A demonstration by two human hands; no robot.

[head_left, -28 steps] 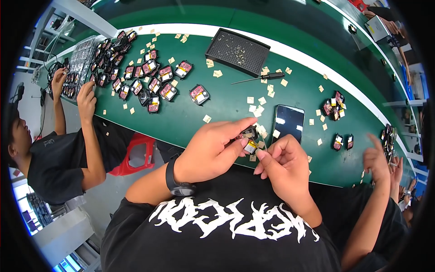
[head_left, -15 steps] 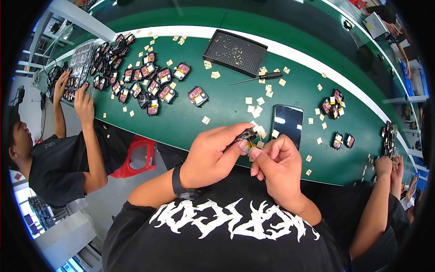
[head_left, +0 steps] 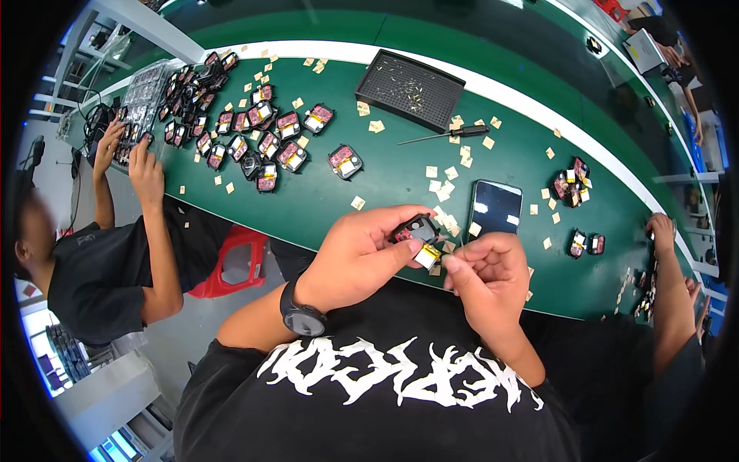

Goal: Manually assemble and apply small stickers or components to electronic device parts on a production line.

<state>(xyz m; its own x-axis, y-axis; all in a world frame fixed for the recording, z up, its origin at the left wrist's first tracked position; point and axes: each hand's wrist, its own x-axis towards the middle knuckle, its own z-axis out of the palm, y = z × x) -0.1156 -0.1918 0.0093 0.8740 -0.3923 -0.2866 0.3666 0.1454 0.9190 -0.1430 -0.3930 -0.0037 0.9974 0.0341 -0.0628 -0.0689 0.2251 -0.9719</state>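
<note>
My left hand [head_left: 358, 250] grips a small black electronic device [head_left: 418, 229] with a red circuit board inside, above the table's near edge. A silver battery pack with yellow tape [head_left: 428, 257] sticks out of the device, beside my left thumb tip. My right hand [head_left: 489, 269] is closed in a pinch just right of the battery pack. Whatever lies between its fingertips is too small to make out. Beyond my right hand a dark smartphone [head_left: 496, 206] lies on the green table [head_left: 300, 212]. Small cream squares [head_left: 441, 194] are scattered beside it.
Similar devices [head_left: 265, 146] cover the table's left side; a few others [head_left: 570, 183] lie right. A black tray [head_left: 412, 88] with small slender pieces stands at the back, near a screwdriver [head_left: 454, 132]. People work on both sides; a red stool [head_left: 235, 266] stands at left.
My right hand has drawn slightly right, away from the device. The device has tilted in my left hand, exposing more of its inside and the battery pack. The view has shifted slightly.
</note>
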